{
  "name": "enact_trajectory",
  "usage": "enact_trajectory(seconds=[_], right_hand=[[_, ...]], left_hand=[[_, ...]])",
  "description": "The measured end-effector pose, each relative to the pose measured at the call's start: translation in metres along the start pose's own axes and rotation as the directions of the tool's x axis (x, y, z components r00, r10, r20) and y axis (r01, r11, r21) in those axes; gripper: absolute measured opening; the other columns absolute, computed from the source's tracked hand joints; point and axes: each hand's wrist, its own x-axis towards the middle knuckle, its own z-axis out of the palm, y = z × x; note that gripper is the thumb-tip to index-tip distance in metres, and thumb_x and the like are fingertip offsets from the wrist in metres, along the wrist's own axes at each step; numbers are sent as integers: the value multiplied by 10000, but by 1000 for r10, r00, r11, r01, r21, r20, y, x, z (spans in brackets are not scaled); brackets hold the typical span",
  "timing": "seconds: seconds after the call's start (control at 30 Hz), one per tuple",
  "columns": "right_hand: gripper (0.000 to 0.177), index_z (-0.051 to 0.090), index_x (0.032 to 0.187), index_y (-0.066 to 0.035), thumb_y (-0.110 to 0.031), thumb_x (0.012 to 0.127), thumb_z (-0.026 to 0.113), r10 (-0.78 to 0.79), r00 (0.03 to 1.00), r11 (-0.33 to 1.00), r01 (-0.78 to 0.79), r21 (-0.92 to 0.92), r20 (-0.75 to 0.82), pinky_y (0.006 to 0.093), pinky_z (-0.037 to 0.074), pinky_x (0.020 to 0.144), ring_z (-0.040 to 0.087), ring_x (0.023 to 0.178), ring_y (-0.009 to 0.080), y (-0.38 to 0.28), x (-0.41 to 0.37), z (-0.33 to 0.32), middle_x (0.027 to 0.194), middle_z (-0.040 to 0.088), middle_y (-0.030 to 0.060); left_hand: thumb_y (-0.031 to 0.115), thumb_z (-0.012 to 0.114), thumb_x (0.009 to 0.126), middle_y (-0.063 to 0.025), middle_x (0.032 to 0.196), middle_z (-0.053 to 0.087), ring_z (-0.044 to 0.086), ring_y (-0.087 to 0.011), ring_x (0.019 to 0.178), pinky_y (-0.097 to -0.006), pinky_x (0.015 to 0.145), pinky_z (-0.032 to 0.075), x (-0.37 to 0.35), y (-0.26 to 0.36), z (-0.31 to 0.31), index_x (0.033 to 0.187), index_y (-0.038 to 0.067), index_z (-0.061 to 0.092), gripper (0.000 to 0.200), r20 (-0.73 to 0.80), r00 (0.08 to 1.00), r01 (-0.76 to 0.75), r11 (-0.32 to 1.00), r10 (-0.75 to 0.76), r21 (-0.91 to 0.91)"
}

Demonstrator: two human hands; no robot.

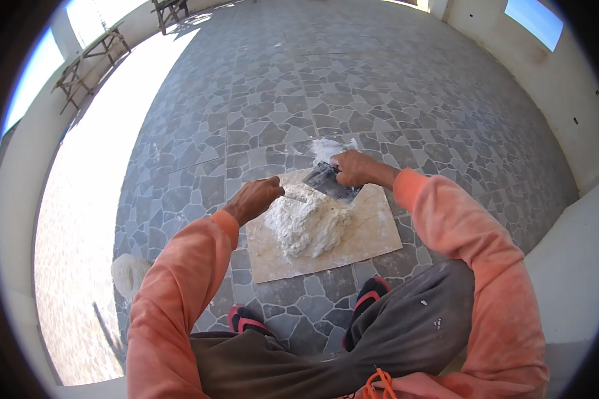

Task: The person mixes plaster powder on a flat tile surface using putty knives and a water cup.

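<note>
A heap of white, lumpy plaster-like paste (306, 226) lies on a beige tile-like board (379, 236) on the floor before me. My left hand (255, 198) is closed at the heap's upper left, round the handle of a thin tool (294, 196) whose far end meets the paste; its exact kind is hard to see. Closed as well, my right hand (355, 167) grips a broad, dark scraper blade (329, 181) smeared with white. That blade slants over the heap's far right side. Its handle is mostly hidden by my fingers.
White powder (329, 149) is spilled on the stone-patterned floor (266, 100) beyond the board. My shoes (249, 319) are close to its near edge. A whitish round object (130, 274) sits by my left elbow. Wooden trestles (90, 63) stand along the far left wall.
</note>
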Motion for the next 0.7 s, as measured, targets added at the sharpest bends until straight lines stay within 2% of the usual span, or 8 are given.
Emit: enact_trajectory(seconds=[0.07,0.2,0.3,0.4,0.5,0.6,0.7], right_hand=[[351,646,1026,-6,-159,731,534,-55,998,998,55,-2,13,462,507,820,638,911,429,-8,-2,0,919,667,260],[330,617,1048,-4,-174,784,513,-152,988,988,152,-11,-34,485,501,806,635,890,436,-17,-4,9,884,665,258],[306,594,1047,10,-176,818,513,-242,968,970,243,-4,-65,514,481,739,624,766,451,-24,-4,14,766,634,281],[280,589,1014,16,-175,819,524,-345,934,938,347,12,-95,513,483,688,621,699,444,-34,-8,16,711,624,268],[259,583,984,11,-181,815,540,-395,914,918,392,-53,-89,508,486,645,620,659,430,-40,-6,26,679,614,257],[285,582,1049,-18,-199,833,540,-350,936,927,351,-130,27,504,510,679,644,719,415,-45,-7,26,742,646,228],[285,581,1072,-18,-169,832,559,-363,930,913,368,-177,58,505,510,682,643,725,412,-47,-9,24,739,642,223]], left_hand=[[42,577,822,-107,954,602,625,-293,938,-420,783,512,-6,-8,7,943,66,653,144,-40,996,-80,996,82,47],[58,580,820,-88,986,594,614,-263,946,-394,820,511,-14,-8,3,939,76,651,140,-12,994,-106,974,111,200],[60,586,815,-80,981,601,617,-256,933,-383,820,516,-20,-8,2,957,78,654,158,-10,993,-111,960,118,259],[57,598,809,-74,978,615,622,-253,922,-370,802,531,-24,-10,3,1008,83,660,210,-8,994,-99,953,106,285],[59,590,820,-74,1018,628,625,-255,952,-369,804,539,-27,-12,2,1027,83,658,219,-2,998,-64,959,67,276],[59,585,828,-77,1046,637,628,-260,988,-373,793,549,-29,-13,1,1050,79,650,232,13,998,-62,959,60,276],[59,584,830,-85,1053,643,630,-268,1009,-378,773,557,-33,-13,-1,1073,70,631,247,21,999,-52,958,48,281]])
